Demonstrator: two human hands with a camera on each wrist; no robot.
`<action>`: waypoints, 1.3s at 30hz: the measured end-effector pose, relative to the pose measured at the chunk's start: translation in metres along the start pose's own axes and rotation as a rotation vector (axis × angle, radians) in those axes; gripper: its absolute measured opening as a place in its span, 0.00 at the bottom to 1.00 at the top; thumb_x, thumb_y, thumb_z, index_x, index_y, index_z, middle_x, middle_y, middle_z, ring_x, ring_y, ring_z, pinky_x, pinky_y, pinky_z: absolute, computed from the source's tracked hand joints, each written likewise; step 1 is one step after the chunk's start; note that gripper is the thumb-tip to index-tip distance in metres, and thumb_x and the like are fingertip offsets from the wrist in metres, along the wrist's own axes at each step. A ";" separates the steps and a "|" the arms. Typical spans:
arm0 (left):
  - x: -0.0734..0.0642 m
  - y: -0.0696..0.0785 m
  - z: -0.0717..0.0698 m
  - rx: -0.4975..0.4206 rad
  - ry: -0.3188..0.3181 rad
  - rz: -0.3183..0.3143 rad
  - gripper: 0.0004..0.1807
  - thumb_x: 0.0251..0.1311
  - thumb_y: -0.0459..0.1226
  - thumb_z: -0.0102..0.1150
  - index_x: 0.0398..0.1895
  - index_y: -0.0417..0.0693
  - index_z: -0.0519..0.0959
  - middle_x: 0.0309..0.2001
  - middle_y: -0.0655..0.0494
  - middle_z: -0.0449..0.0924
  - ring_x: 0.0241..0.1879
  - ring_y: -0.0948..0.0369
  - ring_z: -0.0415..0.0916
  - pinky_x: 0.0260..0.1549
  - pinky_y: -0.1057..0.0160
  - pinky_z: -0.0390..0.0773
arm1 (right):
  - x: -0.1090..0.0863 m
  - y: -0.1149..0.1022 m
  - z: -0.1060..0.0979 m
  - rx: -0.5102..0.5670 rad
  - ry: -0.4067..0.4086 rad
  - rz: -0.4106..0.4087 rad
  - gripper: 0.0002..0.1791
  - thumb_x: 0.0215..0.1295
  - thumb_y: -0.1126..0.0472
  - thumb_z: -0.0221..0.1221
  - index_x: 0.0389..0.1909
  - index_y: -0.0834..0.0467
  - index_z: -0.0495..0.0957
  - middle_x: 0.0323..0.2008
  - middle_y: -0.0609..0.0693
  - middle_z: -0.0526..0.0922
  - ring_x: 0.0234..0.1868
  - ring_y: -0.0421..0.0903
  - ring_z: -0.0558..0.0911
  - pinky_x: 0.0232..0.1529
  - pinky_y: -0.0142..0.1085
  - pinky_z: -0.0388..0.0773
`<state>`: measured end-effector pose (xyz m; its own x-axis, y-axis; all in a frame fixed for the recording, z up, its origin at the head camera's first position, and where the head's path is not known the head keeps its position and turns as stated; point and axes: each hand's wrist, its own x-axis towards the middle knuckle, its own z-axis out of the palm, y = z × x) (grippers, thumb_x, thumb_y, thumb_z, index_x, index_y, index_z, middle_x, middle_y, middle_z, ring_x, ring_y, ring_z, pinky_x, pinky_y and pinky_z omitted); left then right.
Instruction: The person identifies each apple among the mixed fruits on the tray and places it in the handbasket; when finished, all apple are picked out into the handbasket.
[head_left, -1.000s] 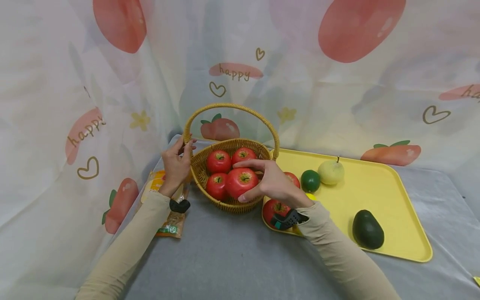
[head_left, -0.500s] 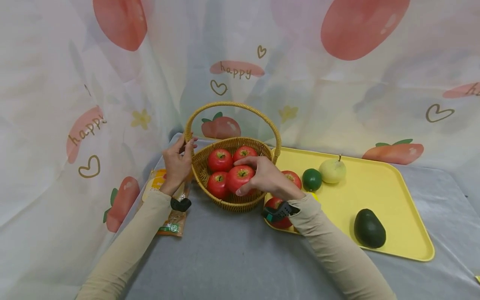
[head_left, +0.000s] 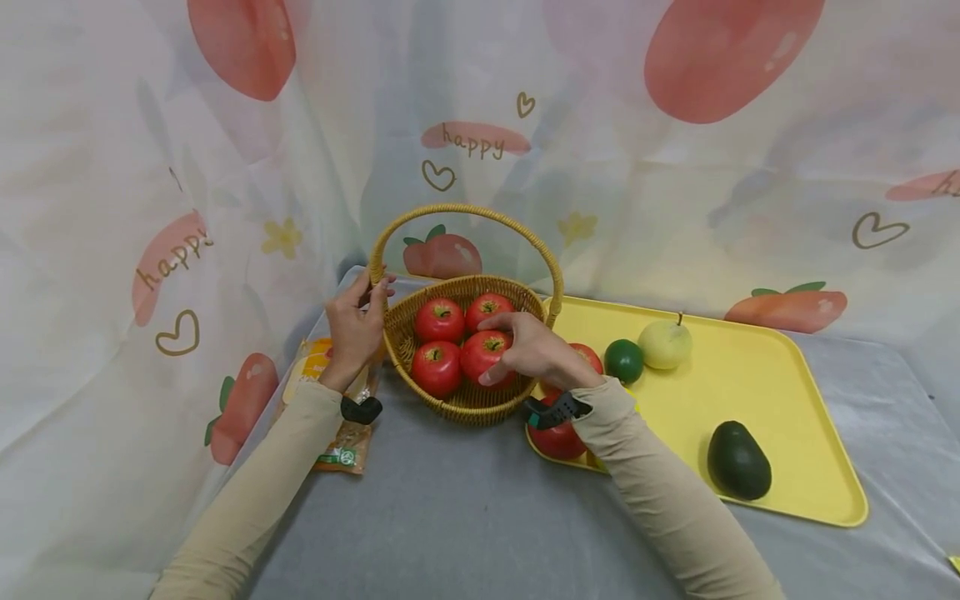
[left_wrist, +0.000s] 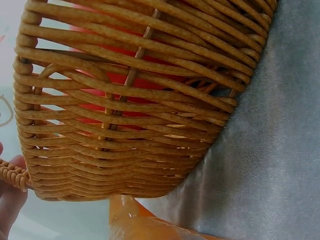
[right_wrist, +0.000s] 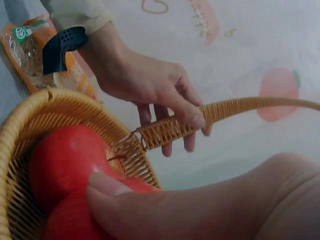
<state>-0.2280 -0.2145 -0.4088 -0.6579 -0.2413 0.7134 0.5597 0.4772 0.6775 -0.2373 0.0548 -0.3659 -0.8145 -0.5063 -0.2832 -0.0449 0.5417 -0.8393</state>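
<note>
Left of the wicker basket (head_left: 468, 414): orange packet (head_left: 345, 454). At basket's left side: left hand (head_left: 355, 333), thumb and fingers closed round the handle (head_left: 465, 208). Inside basket: three red apples (head_left: 437, 368), plus front-right apple (head_left: 477, 358), gripped by right hand (head_left: 536, 350), thumb and fingers curved about it. Right of basket: yellow tray (head_left: 750, 367) with more apples, small green fruit (head_left: 624, 360), pale pear (head_left: 665, 344), dark avocado (head_left: 738, 460).

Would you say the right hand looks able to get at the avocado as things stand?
Probably not right away: the right hand holds an apple in the basket. Once free, it likely could, since nothing covers the avocado on the yellow tray.
</note>
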 end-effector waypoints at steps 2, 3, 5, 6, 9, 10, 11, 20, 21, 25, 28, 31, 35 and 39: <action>0.000 0.001 -0.001 -0.015 -0.002 0.002 0.13 0.73 0.22 0.57 0.56 0.25 0.83 0.43 0.29 0.88 0.38 0.32 0.87 0.37 0.81 0.80 | 0.001 0.001 -0.001 -0.009 -0.006 0.006 0.44 0.50 0.68 0.79 0.72 0.60 0.74 0.69 0.58 0.75 0.64 0.58 0.77 0.64 0.49 0.80; 0.000 0.001 -0.001 -0.014 -0.002 0.003 0.13 0.73 0.22 0.57 0.56 0.26 0.83 0.43 0.29 0.88 0.38 0.32 0.87 0.37 0.81 0.80 | 0.001 0.001 -0.001 -0.015 -0.008 0.007 0.44 0.51 0.68 0.79 0.72 0.60 0.74 0.69 0.59 0.75 0.65 0.58 0.78 0.65 0.48 0.79; 0.000 0.002 -0.001 -0.024 -0.002 0.005 0.13 0.73 0.22 0.57 0.57 0.26 0.83 0.43 0.29 0.88 0.38 0.32 0.87 0.37 0.81 0.80 | 0.002 0.001 -0.001 -0.020 -0.016 0.007 0.44 0.51 0.69 0.78 0.72 0.61 0.74 0.69 0.59 0.74 0.65 0.57 0.78 0.65 0.47 0.79; 0.000 0.001 -0.001 -0.020 0.000 0.004 0.13 0.73 0.23 0.57 0.57 0.26 0.83 0.43 0.29 0.88 0.38 0.33 0.87 0.36 0.82 0.80 | 0.002 0.000 0.000 -0.023 -0.019 0.007 0.44 0.52 0.69 0.78 0.72 0.61 0.73 0.69 0.59 0.75 0.64 0.57 0.78 0.65 0.47 0.79; 0.000 0.001 -0.001 -0.015 0.004 0.004 0.14 0.73 0.23 0.57 0.57 0.27 0.83 0.43 0.29 0.88 0.37 0.34 0.88 0.35 0.82 0.79 | 0.004 0.000 0.001 -0.046 -0.013 -0.002 0.44 0.52 0.69 0.78 0.73 0.62 0.73 0.69 0.60 0.75 0.64 0.57 0.79 0.65 0.47 0.79; 0.000 0.001 -0.001 -0.011 0.005 0.004 0.14 0.73 0.23 0.57 0.57 0.27 0.83 0.43 0.30 0.88 0.37 0.35 0.88 0.35 0.83 0.79 | 0.005 0.000 0.001 -0.055 -0.008 -0.003 0.44 0.52 0.69 0.78 0.72 0.62 0.73 0.68 0.60 0.76 0.64 0.57 0.79 0.65 0.47 0.79; 0.000 0.000 -0.001 -0.007 0.006 0.006 0.14 0.74 0.23 0.57 0.57 0.27 0.84 0.43 0.30 0.88 0.37 0.36 0.88 0.35 0.83 0.79 | 0.005 0.000 0.002 -0.071 0.001 -0.003 0.44 0.51 0.68 0.79 0.72 0.62 0.73 0.68 0.60 0.76 0.64 0.57 0.79 0.65 0.48 0.79; 0.000 -0.002 0.000 0.014 0.006 -0.002 0.13 0.74 0.23 0.56 0.56 0.26 0.84 0.43 0.31 0.88 0.37 0.36 0.88 0.35 0.83 0.78 | 0.015 0.005 0.009 -0.163 0.080 0.011 0.46 0.43 0.68 0.82 0.69 0.60 0.77 0.68 0.58 0.78 0.67 0.56 0.76 0.69 0.49 0.76; 0.000 -0.002 0.000 0.009 0.005 -0.002 0.13 0.74 0.23 0.56 0.56 0.26 0.84 0.43 0.30 0.88 0.37 0.35 0.88 0.35 0.83 0.79 | 0.015 0.005 0.010 -0.168 0.082 0.016 0.46 0.42 0.68 0.83 0.68 0.60 0.78 0.67 0.58 0.78 0.67 0.56 0.76 0.69 0.49 0.76; -0.001 -0.009 0.001 -0.015 0.004 0.005 0.12 0.73 0.23 0.57 0.55 0.27 0.84 0.43 0.31 0.88 0.37 0.35 0.88 0.35 0.81 0.80 | 0.015 0.004 0.012 -0.215 0.084 0.038 0.46 0.39 0.66 0.84 0.67 0.59 0.79 0.66 0.57 0.80 0.66 0.55 0.77 0.69 0.47 0.76; -0.002 -0.025 0.001 -0.018 -0.001 0.001 0.13 0.74 0.26 0.59 0.56 0.31 0.85 0.44 0.34 0.89 0.37 0.38 0.89 0.36 0.81 0.81 | 0.016 0.004 0.013 -0.279 0.079 0.040 0.46 0.39 0.64 0.85 0.66 0.59 0.81 0.65 0.57 0.81 0.66 0.55 0.77 0.69 0.47 0.76; -0.003 -0.034 0.002 -0.005 -0.003 -0.013 0.13 0.75 0.28 0.60 0.57 0.35 0.86 0.44 0.36 0.90 0.38 0.40 0.90 0.36 0.82 0.80 | 0.017 0.005 0.013 -0.332 0.069 0.031 0.46 0.39 0.61 0.86 0.65 0.59 0.81 0.64 0.58 0.82 0.66 0.56 0.77 0.68 0.47 0.76; -0.002 -0.025 0.003 0.009 0.005 -0.011 0.13 0.75 0.26 0.58 0.56 0.31 0.85 0.44 0.33 0.89 0.38 0.37 0.89 0.36 0.82 0.79 | 0.018 0.007 0.012 -0.350 0.064 0.021 0.46 0.39 0.60 0.86 0.65 0.59 0.82 0.64 0.57 0.82 0.66 0.56 0.78 0.69 0.48 0.76; -0.001 -0.007 0.002 0.008 0.009 0.000 0.13 0.74 0.23 0.57 0.57 0.27 0.84 0.43 0.30 0.88 0.37 0.34 0.88 0.36 0.81 0.80 | 0.018 0.007 0.011 -0.333 0.064 0.020 0.45 0.39 0.61 0.86 0.65 0.59 0.82 0.64 0.57 0.83 0.65 0.56 0.78 0.68 0.48 0.77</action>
<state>-0.2324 -0.2155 -0.4147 -0.6537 -0.2488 0.7147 0.5556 0.4835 0.6765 -0.2458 0.0418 -0.3822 -0.8515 -0.4558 -0.2592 -0.2066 0.7461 -0.6330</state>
